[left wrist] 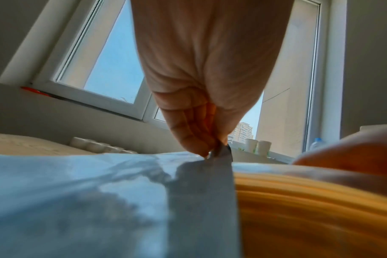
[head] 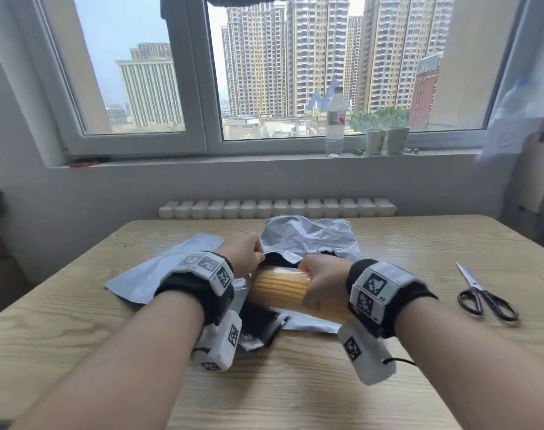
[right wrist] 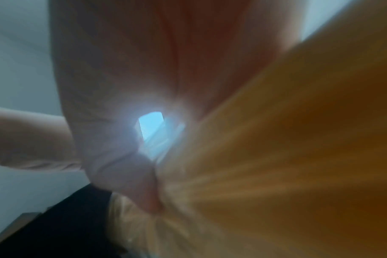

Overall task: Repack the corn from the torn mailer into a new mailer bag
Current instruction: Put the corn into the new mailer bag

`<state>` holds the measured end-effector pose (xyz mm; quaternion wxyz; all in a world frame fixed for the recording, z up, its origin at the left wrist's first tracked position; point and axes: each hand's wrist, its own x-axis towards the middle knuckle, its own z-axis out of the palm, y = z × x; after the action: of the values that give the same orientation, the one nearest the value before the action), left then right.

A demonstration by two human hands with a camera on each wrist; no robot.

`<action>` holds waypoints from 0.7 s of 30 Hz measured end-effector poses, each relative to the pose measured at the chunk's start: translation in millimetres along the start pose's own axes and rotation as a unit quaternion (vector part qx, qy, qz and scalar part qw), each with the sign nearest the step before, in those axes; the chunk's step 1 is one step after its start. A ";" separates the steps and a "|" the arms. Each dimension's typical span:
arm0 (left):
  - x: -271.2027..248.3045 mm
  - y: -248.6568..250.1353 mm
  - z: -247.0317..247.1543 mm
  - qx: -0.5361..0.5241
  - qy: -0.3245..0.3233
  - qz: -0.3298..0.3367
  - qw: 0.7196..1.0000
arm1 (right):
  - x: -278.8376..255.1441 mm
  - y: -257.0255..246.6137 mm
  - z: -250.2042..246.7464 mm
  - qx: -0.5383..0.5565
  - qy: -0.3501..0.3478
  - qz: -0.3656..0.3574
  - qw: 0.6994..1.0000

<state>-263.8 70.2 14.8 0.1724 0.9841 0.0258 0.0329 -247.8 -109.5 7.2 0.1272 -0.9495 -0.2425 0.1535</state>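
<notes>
Head view, left hand: the left hand (head: 244, 252) pinches the edge of a grey mailer (head: 171, 271) at its dark mouth, near the middle of the counter (head: 295, 398).
Head view, right hand: the right hand (head: 321, 283) is wrapped around the corn (head: 278, 288), a yellow pack in clear film, held just above the mailers.
Head view, corn: its far end points toward the mouth that the left hand holds; whether it is already inside, I cannot tell.
Head view, other mailer: a crumpled mailer (head: 311, 234) lies behind the hands, toward the far edge.
Head view, rest: scissors (head: 484, 294) lie near the right edge of the counter; a bottle (head: 335, 122) and two cups (head: 387, 141) stand on the windowsill.
Left wrist view: fingers (left wrist: 188, 129) and thumb are closed together on a lifted corner of the mailer (left wrist: 77, 200); the corn (left wrist: 309, 218) is just beside it, blurred.
Right wrist view: the picture is blurred; the palm and thumb (right wrist: 144, 183) press on the corn (right wrist: 287, 148).
</notes>
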 end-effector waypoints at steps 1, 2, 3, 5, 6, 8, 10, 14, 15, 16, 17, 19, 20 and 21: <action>0.6 5.1 1.8 -0.002 -0.002 0.010 1.000 | 3.1 -2.9 4.1 0.002 0.005 -0.005 1.000; 1.0 9.6 3.3 -0.009 -0.003 0.020 1.000 | 7.3 -5.4 9.0 0.010 0.019 -0.009 1.000; 0.9 13.8 4.1 -0.019 -0.004 0.029 0.999 | 12.1 -7.0 13.5 0.033 0.038 -0.014 0.999; 0.0 18.8 5.6 -0.035 -0.018 0.042 0.998 | 20.1 -9.5 23.9 0.116 0.062 -0.039 0.991; -0.6 18.8 6.4 -0.040 -0.027 0.042 0.998 | 25.1 -8.9 29.5 0.133 0.063 -0.051 0.988; -1.3 14.4 9.6 -0.050 -0.042 0.032 0.997 | 31.6 -3.1 35.7 0.068 0.045 -0.055 0.995; -0.6 7.9 14.2 -0.064 -0.054 0.020 0.996 | 31.6 5.2 35.1 -0.033 0.022 -0.009 0.999; 1.0 8.0 20.6 -0.057 -0.066 0.021 0.996 | 25.4 15.6 18.2 -0.178 -0.086 0.083 0.977; 1.6 9.7 20.9 -0.053 -0.065 0.024 0.996 | 24.3 14.9 16.4 -0.173 -0.101 0.093 0.975; 2.6 11.4 20.5 -0.048 -0.060 0.028 0.997 | 24.4 13.7 15.9 -0.151 -0.101 0.098 0.979; 3.8 12.5 20.4 -0.041 -0.053 0.031 0.997 | 26.7 11.9 17.3 -0.123 -0.086 0.099 0.984; 5.5 12.2 20.2 -0.037 -0.042 0.032 0.998 | 36.2 10.6 22.4 -0.041 -0.018 0.092 0.995; 6.4 10.8 20.2 -0.040 -0.040 0.030 0.998 | 42.7 10.4 26.4 0.024 0.023 0.088 0.996; 6.7 9.0 20.6 -0.046 -0.037 0.027 0.998 | 48.3 9.9 30.0 0.107 0.055 0.084 0.989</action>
<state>-255.2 55.3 -1.1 0.2177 0.9760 -0.0092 0.0018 -213.9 -88.7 -34.6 0.2275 -0.9544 -0.1367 0.1364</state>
